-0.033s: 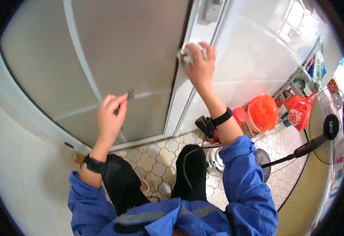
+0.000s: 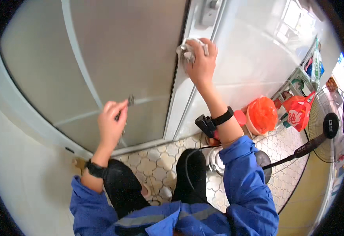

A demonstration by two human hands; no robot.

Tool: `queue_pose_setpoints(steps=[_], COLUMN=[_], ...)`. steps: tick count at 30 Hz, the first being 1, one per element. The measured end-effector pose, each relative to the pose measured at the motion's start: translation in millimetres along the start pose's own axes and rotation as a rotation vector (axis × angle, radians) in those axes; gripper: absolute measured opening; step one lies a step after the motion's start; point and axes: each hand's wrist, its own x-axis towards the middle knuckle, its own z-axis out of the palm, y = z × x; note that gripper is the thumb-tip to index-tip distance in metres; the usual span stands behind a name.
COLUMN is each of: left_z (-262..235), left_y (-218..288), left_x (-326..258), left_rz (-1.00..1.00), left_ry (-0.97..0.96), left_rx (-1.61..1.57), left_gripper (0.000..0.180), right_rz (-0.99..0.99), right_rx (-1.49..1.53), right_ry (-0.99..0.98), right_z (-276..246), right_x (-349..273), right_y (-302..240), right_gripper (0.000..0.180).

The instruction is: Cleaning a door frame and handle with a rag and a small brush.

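Note:
My right hand is closed round a crumpled white-grey cloth. It presses the cloth to the white door frame, just below the silver lock. My left hand is closed in a pinch in front of the frosted door panel. Small dark grey, tangled-looking bits show at its fingertips and below the fingers; their kind cannot be made out. Whether the left hand touches the panel is unclear.
To the right stand a bin with an orange-red bag, a red plastic bag, a rack and a black fan. A round metal thing and a cable are near my legs on the patterned tile floor.
My right hand with the cloth has shifted slightly up the frame, closer to the lock. The left hand stays nearly in place. The whole view has tilted a little.

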Motion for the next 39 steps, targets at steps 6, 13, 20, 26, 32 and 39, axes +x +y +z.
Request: queue_pose_setpoints(steps=[6, 13, 20, 26, 32, 39], left_z=[14, 3, -15, -32, -41, -31], left_y=[-4, -8, -12, -18, -24, -16], left_x=[-14, -6, -3, -17, -17, -21], left_rz=[0.042, 0.032, 0.062, 0.011, -0.022, -0.034], left_ry=[0.003, 0.029, 0.066, 0.088, 0.144, 0.070], left_rx=[-0.046, -0.116, -0.073, -0.112, -0.139, -0.241], left_gripper=[0.018, 0.017, 0.016, 0.016, 0.016, 0.016], right_rz=[-0.205, -0.229, 0.081, 0.312, 0.103, 0.138], right_rx=[-0.046, -0.067, -0.016, 0.193, -0.122, -0.090], right_ry=[0.132, -0.100, 0.092, 0.454, 0.212, 0.301], right_z=[12, 11, -11, -22, -39, -56], right_x=[-12, -99, 3, 61, 70, 161], right_y=[19, 39, 37, 46, 39, 50], right_gripper=[0.045, 0.048, 0.050, 0.038, 0.033, 0.033])
